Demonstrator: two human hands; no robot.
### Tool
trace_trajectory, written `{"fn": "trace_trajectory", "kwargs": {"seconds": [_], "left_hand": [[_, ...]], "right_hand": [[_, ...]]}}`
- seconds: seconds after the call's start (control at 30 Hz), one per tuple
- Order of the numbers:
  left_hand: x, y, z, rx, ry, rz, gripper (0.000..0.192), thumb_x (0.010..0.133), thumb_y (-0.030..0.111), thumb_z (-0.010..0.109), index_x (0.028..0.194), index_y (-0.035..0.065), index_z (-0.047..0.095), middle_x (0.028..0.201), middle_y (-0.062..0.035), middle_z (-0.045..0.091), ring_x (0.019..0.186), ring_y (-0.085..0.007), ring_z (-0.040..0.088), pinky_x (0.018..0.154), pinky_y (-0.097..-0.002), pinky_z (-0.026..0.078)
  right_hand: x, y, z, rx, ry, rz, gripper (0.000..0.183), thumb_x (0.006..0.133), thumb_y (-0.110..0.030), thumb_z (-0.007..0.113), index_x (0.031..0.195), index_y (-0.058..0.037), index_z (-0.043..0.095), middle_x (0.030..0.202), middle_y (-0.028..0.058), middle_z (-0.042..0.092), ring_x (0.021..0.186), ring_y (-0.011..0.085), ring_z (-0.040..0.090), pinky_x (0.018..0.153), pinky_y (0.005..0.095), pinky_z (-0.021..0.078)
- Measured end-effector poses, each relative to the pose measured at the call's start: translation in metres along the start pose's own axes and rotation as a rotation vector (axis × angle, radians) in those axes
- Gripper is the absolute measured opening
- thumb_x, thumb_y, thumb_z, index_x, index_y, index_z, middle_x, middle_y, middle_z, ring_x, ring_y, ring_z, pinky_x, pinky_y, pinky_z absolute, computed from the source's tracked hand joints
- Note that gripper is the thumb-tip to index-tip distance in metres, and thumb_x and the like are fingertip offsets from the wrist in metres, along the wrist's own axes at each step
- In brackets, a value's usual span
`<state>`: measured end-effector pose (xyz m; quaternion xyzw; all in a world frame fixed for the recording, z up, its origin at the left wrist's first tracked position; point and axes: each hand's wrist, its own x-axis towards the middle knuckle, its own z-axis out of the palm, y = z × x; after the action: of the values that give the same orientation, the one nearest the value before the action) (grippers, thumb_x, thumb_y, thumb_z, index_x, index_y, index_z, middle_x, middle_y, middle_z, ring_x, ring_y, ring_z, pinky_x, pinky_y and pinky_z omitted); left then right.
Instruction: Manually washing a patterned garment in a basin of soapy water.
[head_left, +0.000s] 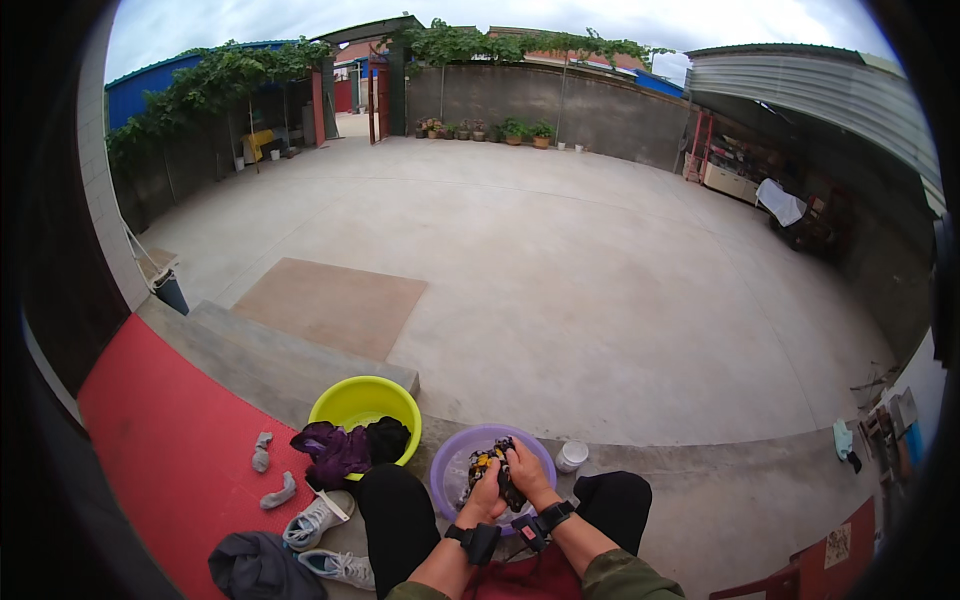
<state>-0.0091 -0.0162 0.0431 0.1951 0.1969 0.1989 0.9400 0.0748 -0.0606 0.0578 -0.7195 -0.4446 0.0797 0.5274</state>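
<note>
Both my hands grip a bunched, dark patterned cloth (478, 463) with yellow and white spots, held over a purple plastic basin (444, 459). My left hand (486, 491) is closed around its lower part, and my right hand (529, 471) around the other side, close against the left. Inside the basin some liquid shows, partly hidden by my hands and the cloth. To the left, a yellow-green basin (365, 391) holds a purple garment (341, 450) that hangs over its rim, with a black cloth (388, 441) beside it.
A white lidded tub (572, 455) stands right of the purple basin. Two grey socks (279, 491) lie on the red mat (180, 435), near a pair of sneakers (319, 521) and a dark grey garment (259, 566). Concrete steps (300, 341) drop to the yard.
</note>
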Motion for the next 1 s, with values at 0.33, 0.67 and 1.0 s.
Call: {"fn": "trace_trajectory", "kwargs": {"seconds": [0.33,0.67,1.0], "left_hand": [[-0.011,0.010,0.008,-0.114,-0.070,-0.011,0.035,0.085,0.033,0.033,0.105,0.0076,0.045,0.099,-0.0061,0.051,0.090,-0.0177,0.049,0.079,-0.0307,0.039],[-0.013,0.013,0.012,-0.139,-0.088,0.066,0.039,0.085,0.038,0.030,0.102,0.0069,0.046,0.099,-0.0048,0.050,0.091,-0.0189,0.047,0.083,-0.0315,0.037],[-0.014,0.020,0.020,-0.084,-0.087,0.122,0.044,0.083,0.042,0.033,0.107,0.0067,0.045,0.106,-0.0030,0.049,0.098,-0.0181,0.044,0.083,-0.0308,0.036]], "right_hand": [[0.012,-0.028,-0.002,-0.017,-0.126,0.203,0.030,0.078,-0.017,0.041,0.101,0.0019,0.045,0.097,0.0219,0.050,0.091,0.0352,0.047,0.077,0.0334,0.0388],[0.010,-0.002,0.006,-0.189,-0.076,0.085,0.032,0.075,-0.008,0.041,0.105,0.0023,0.043,0.107,0.0221,0.044,0.102,0.0349,0.041,0.086,0.0349,0.0337],[-0.008,0.006,0.011,-0.407,0.014,-0.238,0.031,0.075,-0.010,0.043,0.104,0.0010,0.044,0.107,0.0172,0.046,0.101,0.0328,0.042,0.085,0.0389,0.0326]]}}
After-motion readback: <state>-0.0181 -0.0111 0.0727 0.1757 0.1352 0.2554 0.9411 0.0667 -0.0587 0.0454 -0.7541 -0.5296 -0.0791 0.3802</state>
